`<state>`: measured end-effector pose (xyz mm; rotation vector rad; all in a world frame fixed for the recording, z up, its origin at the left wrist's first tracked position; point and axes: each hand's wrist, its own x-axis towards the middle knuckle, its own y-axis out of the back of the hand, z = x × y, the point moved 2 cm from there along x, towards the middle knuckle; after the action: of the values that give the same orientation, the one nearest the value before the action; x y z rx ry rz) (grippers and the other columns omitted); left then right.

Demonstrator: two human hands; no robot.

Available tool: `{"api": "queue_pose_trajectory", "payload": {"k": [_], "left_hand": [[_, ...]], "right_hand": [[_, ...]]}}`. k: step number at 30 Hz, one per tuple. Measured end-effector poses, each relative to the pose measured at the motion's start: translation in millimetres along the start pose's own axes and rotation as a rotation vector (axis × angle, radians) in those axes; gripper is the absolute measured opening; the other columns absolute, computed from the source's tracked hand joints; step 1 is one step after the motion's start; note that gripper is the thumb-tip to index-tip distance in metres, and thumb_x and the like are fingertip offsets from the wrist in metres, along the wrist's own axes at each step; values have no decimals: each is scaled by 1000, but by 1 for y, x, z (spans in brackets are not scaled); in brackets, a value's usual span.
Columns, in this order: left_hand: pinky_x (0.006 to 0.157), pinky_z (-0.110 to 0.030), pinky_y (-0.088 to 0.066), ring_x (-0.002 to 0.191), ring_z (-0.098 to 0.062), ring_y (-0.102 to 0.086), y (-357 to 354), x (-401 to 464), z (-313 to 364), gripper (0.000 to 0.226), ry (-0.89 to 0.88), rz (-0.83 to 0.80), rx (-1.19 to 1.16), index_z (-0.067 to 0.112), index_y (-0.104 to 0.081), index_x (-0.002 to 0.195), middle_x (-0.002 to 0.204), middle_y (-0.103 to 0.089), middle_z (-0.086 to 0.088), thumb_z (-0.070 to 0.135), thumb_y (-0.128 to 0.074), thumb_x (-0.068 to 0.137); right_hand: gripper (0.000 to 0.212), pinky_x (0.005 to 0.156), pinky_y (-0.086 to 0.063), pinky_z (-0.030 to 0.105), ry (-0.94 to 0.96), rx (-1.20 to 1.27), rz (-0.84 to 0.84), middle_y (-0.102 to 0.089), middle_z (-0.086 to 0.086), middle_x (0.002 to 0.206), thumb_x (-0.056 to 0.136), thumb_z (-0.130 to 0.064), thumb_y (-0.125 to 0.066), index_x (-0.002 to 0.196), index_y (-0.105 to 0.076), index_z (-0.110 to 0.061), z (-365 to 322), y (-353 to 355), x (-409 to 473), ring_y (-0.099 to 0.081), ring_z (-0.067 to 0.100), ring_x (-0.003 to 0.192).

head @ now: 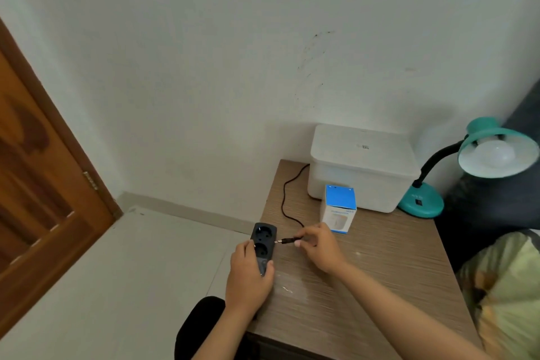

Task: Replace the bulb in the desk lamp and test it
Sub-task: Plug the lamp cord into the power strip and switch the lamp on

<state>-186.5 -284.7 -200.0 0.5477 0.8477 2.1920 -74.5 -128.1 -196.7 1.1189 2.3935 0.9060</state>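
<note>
A teal desk lamp (422,202) stands at the table's back right, its shade tipped toward me with a white bulb (493,152) inside, unlit. A blue and white bulb box (339,209) stands upright in front of a white container. My left hand (248,275) grips a black power strip (264,235) at the table's left edge. My right hand (317,244) pinches the black plug (287,241) of the lamp's cord (285,199), its metal pins pointing at the strip's side, just short of it.
The white lidded container (362,166) sits against the wall at the back of the wooden table (380,272). A brown wooden door (38,184) is at the left. Dark upholstery and a yellow-green cushion (505,286) lie to the right.
</note>
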Motion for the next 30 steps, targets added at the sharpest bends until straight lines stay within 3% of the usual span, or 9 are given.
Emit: {"api": "queue_pose_trajectory", "payload": {"k": [6, 10, 16, 22, 24, 27, 30], "left_hand": [[83, -16, -37, 112, -15, -45, -1, 1, -1, 55, 0, 3, 4, 11, -40, 131, 124, -46, -2, 32, -59, 83], [82, -16, -36, 113, -14, -44, 0, 1, -1, 55, 0, 2, -2, 12, -40, 131, 125, -45, -1, 32, -59, 83], [81, -18, -37, 104, -7, -45, 4, 2, -2, 52, 17, 27, -105, 14, -48, 125, 118, -50, 2, 29, -66, 79], [84, -21, -45, 104, -10, -52, 3, 5, -8, 52, 45, 23, -181, 20, -53, 119, 110, -54, 6, 32, -71, 72], [83, -22, -45, 102, -10, -52, 3, 6, -8, 50, 41, 24, -195, 21, -53, 117, 108, -54, 6, 31, -72, 72], [82, -21, -46, 101, -10, -52, 3, 6, -8, 49, 35, 28, -191, 21, -54, 116, 108, -54, 6, 31, -71, 72], [81, -20, -45, 100, -9, -52, 3, 6, -8, 50, 32, 32, -187, 21, -54, 117, 107, -54, 6, 32, -71, 71]], "right_hand": [[21, 78, -52, 27, -37, 156, -18, -69, 1, 86, 80, -15, -72, 80, -64, -34, -28, 1, 11, -64, 15, 82], [15, 66, -43, 15, 11, 138, 11, -64, -3, 79, 80, -11, -70, 89, -68, -22, -45, -6, 18, -55, 3, 67], [19, 63, -37, 6, 115, 15, 35, -69, 2, 90, 82, -17, -68, 100, -70, -13, -60, -14, 24, -56, 5, 74], [26, 68, -45, 15, 198, 18, 37, -65, -1, 86, 81, -10, -67, 107, -66, -14, -69, -21, 22, -57, 9, 74], [37, 63, -44, 9, 192, 78, 25, -59, -6, 78, 80, -8, -68, 114, -59, -18, -69, -23, 19, -55, 5, 68], [54, 65, -50, 15, 134, 176, 18, -59, -8, 76, 76, -5, -71, 122, -48, -23, -66, -31, 13, -59, 4, 68], [47, 71, -53, 26, 13, 348, 93, -65, -5, 76, 73, 1, -72, 109, -49, -20, -58, -42, 10, -62, 11, 70]]}}
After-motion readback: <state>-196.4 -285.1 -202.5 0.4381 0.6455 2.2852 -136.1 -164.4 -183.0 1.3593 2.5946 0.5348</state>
